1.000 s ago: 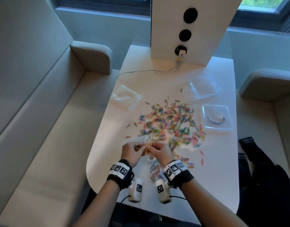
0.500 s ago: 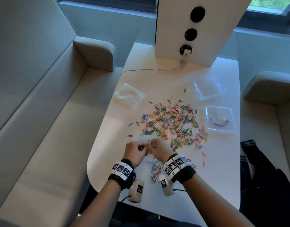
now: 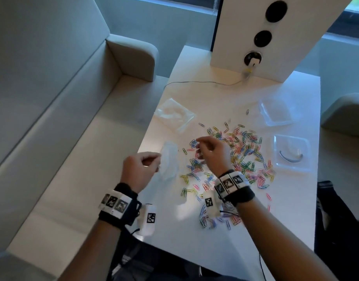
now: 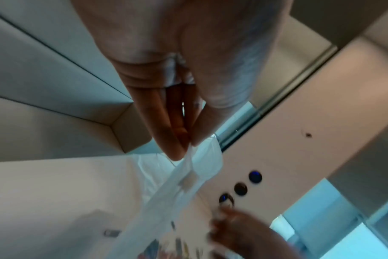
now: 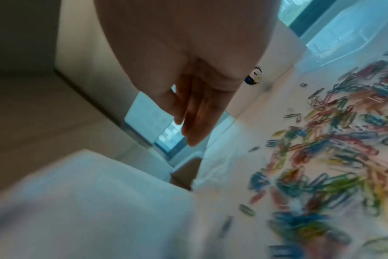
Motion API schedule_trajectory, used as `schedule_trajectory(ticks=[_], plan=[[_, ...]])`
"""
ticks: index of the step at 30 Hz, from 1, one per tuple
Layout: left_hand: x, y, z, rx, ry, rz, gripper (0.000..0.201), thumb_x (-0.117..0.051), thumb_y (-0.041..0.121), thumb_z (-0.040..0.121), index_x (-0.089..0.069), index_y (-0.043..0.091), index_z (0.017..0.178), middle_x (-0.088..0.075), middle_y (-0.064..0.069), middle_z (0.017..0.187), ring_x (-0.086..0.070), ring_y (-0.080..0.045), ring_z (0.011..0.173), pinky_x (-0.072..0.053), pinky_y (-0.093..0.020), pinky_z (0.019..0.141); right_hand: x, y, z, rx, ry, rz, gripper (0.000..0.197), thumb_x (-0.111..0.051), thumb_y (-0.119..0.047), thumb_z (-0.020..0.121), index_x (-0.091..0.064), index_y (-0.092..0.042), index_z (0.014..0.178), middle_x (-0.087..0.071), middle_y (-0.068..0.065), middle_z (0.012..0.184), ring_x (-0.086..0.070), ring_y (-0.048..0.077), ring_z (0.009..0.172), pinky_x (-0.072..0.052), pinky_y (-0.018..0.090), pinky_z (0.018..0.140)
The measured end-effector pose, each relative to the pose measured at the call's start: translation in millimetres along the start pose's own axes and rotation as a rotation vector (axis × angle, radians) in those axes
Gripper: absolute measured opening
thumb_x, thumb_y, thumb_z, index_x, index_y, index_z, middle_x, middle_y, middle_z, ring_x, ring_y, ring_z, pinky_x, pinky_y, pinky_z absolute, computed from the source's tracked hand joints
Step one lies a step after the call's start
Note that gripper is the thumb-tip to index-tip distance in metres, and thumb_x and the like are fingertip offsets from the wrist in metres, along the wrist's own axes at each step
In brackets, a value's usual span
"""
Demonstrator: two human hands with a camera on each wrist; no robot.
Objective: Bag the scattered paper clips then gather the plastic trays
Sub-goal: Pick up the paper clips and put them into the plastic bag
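Overhead, pale upholstered bench seating [image 3: 59, 151] runs along the 9 o'clock side of a white counter [image 3: 284, 220], with a window band [image 3: 354, 19] beyond at 12 o'clock and a second cushioned seat [image 3: 346, 112] at 3 o'clock. A white upright panel [image 3: 245, 27] stands at the counter's 12 o'clock end, carrying three round dark sockets in a line; a thin cable [image 3: 196, 83] trails from the lowest one toward 9 o'clock. Colourful paper clips [image 3: 241, 155] lie scattered across the counter's middle, pointing every way, with a smaller cluster toward 6 o'clock. Two clear plastic trays sit at the 3 o'clock side: the far tray [image 3: 275, 114] and the near tray [image 3: 291, 154], which holds a curved grey piece. A flat clear bag [image 3: 174, 115] rests at 10 o'clock of the pile. The left hand [image 3: 139, 171] pinches the top edge of another clear bag [image 3: 169, 163], its grip narrow on the plastic, the bag's long axis hanging down from the fingers [image 4: 177, 138] toward the counter. The right hand [image 3: 212, 153] hovers above the pile's 9 o'clock edge with fingers loosely curled; whether it holds a clip I cannot tell. Black-and-white square markers ring both wrist bands; no readable writing shows.
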State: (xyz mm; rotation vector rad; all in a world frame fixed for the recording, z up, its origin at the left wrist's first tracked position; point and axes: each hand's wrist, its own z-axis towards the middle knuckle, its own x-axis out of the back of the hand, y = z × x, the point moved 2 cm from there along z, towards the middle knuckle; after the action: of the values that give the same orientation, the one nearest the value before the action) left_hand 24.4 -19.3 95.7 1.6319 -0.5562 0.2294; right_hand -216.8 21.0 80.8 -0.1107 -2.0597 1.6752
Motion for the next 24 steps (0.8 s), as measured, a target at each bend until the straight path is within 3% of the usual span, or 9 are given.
schedule_trajectory(ticks=[2, 4, 7, 12, 15, 17, 20, 22, 24], plan=[[23.0, -2.7, 5.9, 0.047, 0.042, -0.057, 0.010, -0.073, 0.010, 0.084, -0.077, 0.017, 0.088, -0.075, 0.003, 0.069, -0.073, -0.015, 0.062, -0.059, -0.024, 0.067, -26.6, 29.5, 27.6, 0.057, -0.138, -0.345, 0.027, -0.054, -0.021, 0.097, -0.065, -0.017, 0.121, -0.068, 0.002, 0.117, -0.065, 0.016, 0.105, -0.054, 0.037, 0.095], [39.7, -4.9, 10.2, 0.077, 0.082, -0.085, 0.010, -0.072, 0.008, 0.084, -0.077, 0.015, 0.089, -0.076, -0.001, 0.072, -0.072, -0.018, 0.064, -0.059, -0.023, 0.066, -62.5, 56.7, 43.7, 0.107, -0.369, -0.626, 0.043, -0.049, -0.030, 0.099, -0.049, -0.016, 0.140, -0.047, 0.007, 0.146, -0.043, 0.021, 0.134, -0.034, 0.038, 0.114], [44.1, -16.0, 13.8, 0.104, 0.087, -0.056, 0.010, -0.071, 0.006, 0.085, -0.077, 0.010, 0.092, -0.075, -0.006, 0.076, -0.071, -0.020, 0.065, -0.059, -0.020, 0.066, -103.1, 85.4, 48.7, 0.221, -0.588, -0.941, 0.058, -0.044, -0.037, 0.099, -0.028, -0.014, 0.150, -0.020, 0.010, 0.161, -0.019, 0.027, 0.148, -0.017, 0.047, 0.120], [25.3, -51.0, 17.1, 0.121, -0.054, 0.044, 0.014, -0.071, 0.007, 0.085, -0.074, 0.020, 0.081, -0.072, -0.005, 0.066, -0.068, -0.018, 0.059, -0.056, -0.017, 0.063, -115.5, 112.3, 4.1, 0.405, -0.702, -1.216, 0.063, -0.032, -0.043, 0.101, -0.017, -0.013, 0.154, -0.007, 0.012, 0.163, -0.011, 0.029, 0.150, -0.011, 0.051, 0.121], [8.2, -72.6, 18.8, 0.156, -0.102, 0.035, 0.019, -0.072, 0.008, 0.084, -0.074, 0.026, 0.078, -0.072, -0.002, 0.065, -0.069, -0.017, 0.057, -0.060, -0.030, 0.070, -96.2, 128.5, -36.9, 0.485, -0.792, -1.287, 0.073, -0.033, -0.055, 0.098, -0.008, -0.018, 0.156, 0.000, 0.009, 0.164, -0.004, 0.028, 0.151, -0.001, 0.054, 0.120], [-4.8, -81.0, 17.8, 0.184, -0.136, 0.011, 0.018, -0.072, 0.007, 0.084, -0.075, 0.024, 0.079, -0.073, -0.005, 0.068, -0.069, -0.018, 0.058, -0.062, -0.040, 0.073, -76.3, 139.4, -58.1, 0.504, -0.783, -1.330, 0.079, -0.037, -0.060, 0.094, -0.004, -0.022, 0.155, 0.004, 0.006, 0.164, 0.000, 0.028, 0.150, -0.001, 0.062, 0.117], [-26.7, -86.4, 12.4, 0.211, -0.185, -0.008, 0.009, -0.073, 0.010, 0.084, -0.076, 0.018, 0.084, -0.074, -0.007, 0.072, -0.071, -0.022, 0.063, -0.062, -0.041, 0.076, -45.6, 152.2, -85.3, 0.435, -0.710, -1.314, 0.077, -0.046, -0.053, 0.094, -0.008, -0.023, 0.154, -0.001, 0.008, 0.164, -0.007, 0.035, 0.149, -0.014, 0.069, 0.112], [-40.4, -86.4, 5.6, 0.227, -0.217, -0.006, 0.007, -0.073, 0.012, 0.084, -0.076, 0.017, 0.086, -0.075, -0.007, 0.073, -0.073, -0.024, 0.066, -0.062, -0.038, 0.076, -28.3, 158.7, -98.7, 0.417, -0.633, -1.276, 0.069, -0.057, -0.034, 0.093, -0.023, -0.017, 0.150, -0.019, 0.014, 0.161, -0.026, 0.040, 0.144, -0.033, 0.066, 0.107], [-53.6, -86.9, -1.7, 0.243, -0.255, 0.004, 0.007, -0.073, 0.011, 0.084, -0.076, 0.015, 0.090, -0.075, -0.005, 0.074, -0.073, -0.022, 0.066, -0.062, -0.036, 0.075, -13.8, 165.0, -107.3, 0.455, -0.597, -1.238, 0.064, -0.066, -0.012, 0.084, -0.037, -0.010, 0.142, -0.036, 0.019, 0.152, -0.040, 0.040, 0.136, -0.045, 0.054, 0.103]])
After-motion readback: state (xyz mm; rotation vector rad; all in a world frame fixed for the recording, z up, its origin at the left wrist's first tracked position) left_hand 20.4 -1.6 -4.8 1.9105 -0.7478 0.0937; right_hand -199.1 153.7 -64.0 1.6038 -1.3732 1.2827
